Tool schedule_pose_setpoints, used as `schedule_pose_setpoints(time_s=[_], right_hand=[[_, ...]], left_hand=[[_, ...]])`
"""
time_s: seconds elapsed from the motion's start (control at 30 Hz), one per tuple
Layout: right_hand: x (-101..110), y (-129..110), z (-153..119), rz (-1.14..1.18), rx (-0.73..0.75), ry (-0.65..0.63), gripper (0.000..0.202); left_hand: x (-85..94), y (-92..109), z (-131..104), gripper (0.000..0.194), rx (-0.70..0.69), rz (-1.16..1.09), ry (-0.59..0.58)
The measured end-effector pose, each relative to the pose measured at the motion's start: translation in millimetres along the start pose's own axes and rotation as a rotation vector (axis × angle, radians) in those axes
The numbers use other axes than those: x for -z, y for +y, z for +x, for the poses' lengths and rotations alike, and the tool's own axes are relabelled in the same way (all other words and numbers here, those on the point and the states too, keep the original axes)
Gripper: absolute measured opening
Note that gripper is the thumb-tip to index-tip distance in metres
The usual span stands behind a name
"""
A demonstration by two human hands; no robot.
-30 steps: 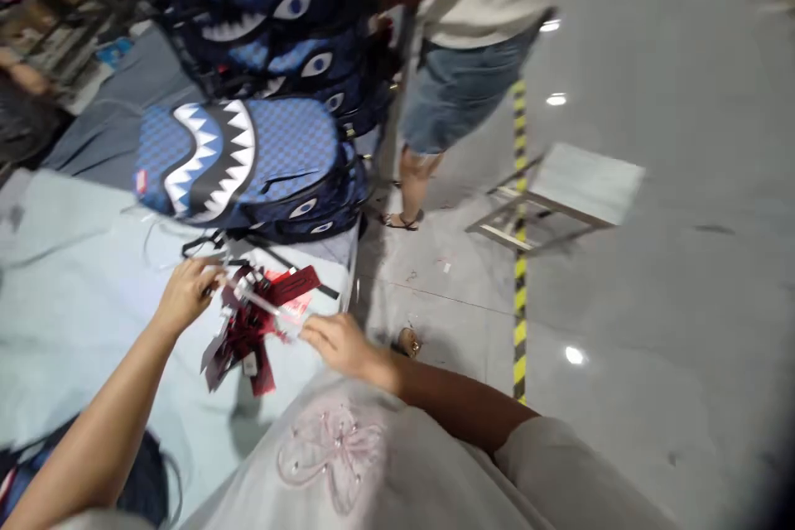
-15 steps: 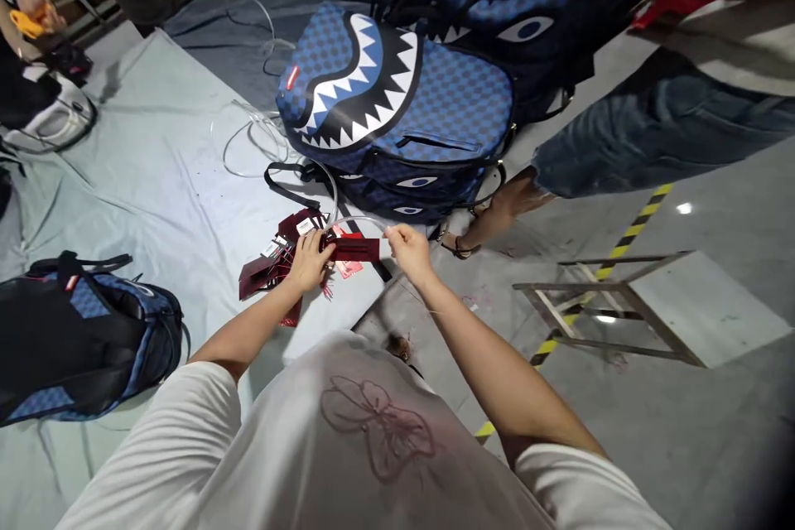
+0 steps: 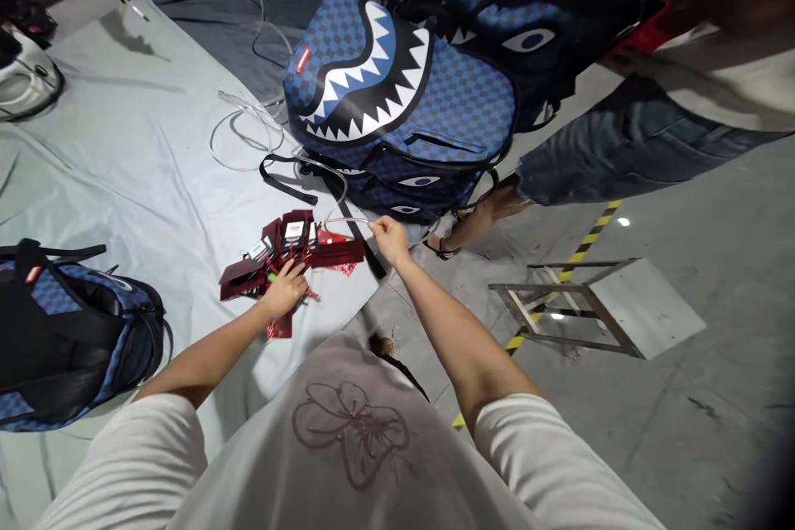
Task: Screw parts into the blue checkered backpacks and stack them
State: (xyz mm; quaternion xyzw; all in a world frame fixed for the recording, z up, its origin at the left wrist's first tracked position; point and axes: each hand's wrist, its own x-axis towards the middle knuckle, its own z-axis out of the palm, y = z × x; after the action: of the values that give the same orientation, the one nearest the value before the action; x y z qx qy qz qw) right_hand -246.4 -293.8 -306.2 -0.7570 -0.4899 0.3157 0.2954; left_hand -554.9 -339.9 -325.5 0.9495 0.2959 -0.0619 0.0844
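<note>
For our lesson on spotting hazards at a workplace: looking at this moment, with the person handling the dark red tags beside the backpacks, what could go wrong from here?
1. The right hand pinches a thin clear loop that runs to the tags; a pull might scatter the pile under the left hand.
2. Clear cords lie loose on the sheet, where they could snag a foot.
3. A stool lies tipped on the floor near a standing person's foot: a likely trip hazard.

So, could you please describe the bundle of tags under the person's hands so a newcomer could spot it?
Start at the big blue checkered shark-mouth backpack on the pale sheet. Just below it lies a fanned bunch of dark red hang tags, under the left hand. Nothing else on the sheet is red card.
</note>
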Motion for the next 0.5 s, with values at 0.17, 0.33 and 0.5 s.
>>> schedule_pose_setpoints(time_s=[0.17, 0.33, 0.5], right_hand=[[-7.9, 0.3, -3.7, -0.183, 0.070, -0.062, 0.027], [-3.5, 21.1, -33.2, -0.286, 0.122, -0.086, 0.027], [47.2, 89.1, -103.4, -0.252, 0.079, -0.122, 0.031]], left_hand=[[-8.4, 12.9, -54.2, 0.035, 0.071, 0.079, 0.066], [-17.4, 14.2, -62.2, 0.047, 0.100, 0.139, 0.147], [-18.9, 18.9, -62.2, 0.044, 0.185, 0.137, 0.156]])
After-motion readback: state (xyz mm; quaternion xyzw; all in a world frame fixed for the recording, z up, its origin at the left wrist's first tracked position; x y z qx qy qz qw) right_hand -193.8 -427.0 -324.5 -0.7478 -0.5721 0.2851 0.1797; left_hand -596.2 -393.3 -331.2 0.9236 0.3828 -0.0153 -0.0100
